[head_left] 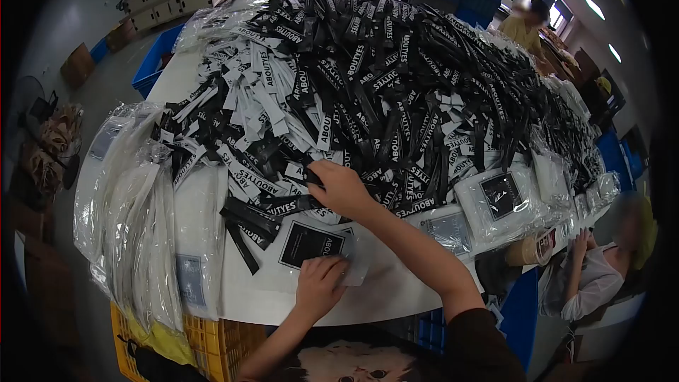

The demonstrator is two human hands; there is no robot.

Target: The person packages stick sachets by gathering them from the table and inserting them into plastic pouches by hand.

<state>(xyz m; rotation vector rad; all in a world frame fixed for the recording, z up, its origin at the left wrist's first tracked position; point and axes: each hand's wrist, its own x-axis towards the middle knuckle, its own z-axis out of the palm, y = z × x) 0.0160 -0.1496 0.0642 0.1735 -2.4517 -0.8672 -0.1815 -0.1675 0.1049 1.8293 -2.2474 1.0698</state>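
A flat frosted plastic bag (284, 269) with a black printed panel lies on the white table in front of me. My left hand (322, 286) is on its lower right part, fingers together and closed on the bag. My right hand (342, 189) reaches into the near edge of a big heap of black strips (375, 92) printed "ABOUTYES". Its thumb and fingers are pinched round a dark strip (312, 175), mostly hidden by the hand. Several loose black strips (249, 225) lie just left of the bag. White strips (265, 92) are mixed into the heap.
Stacks of clear bags (131, 219) hang over the left table edge. More packed bags (495, 198) and a cup (529, 250) stand at right. A yellow crate (230, 346) is below. One person (601, 269) sits at right, another (523, 28) is at the back.
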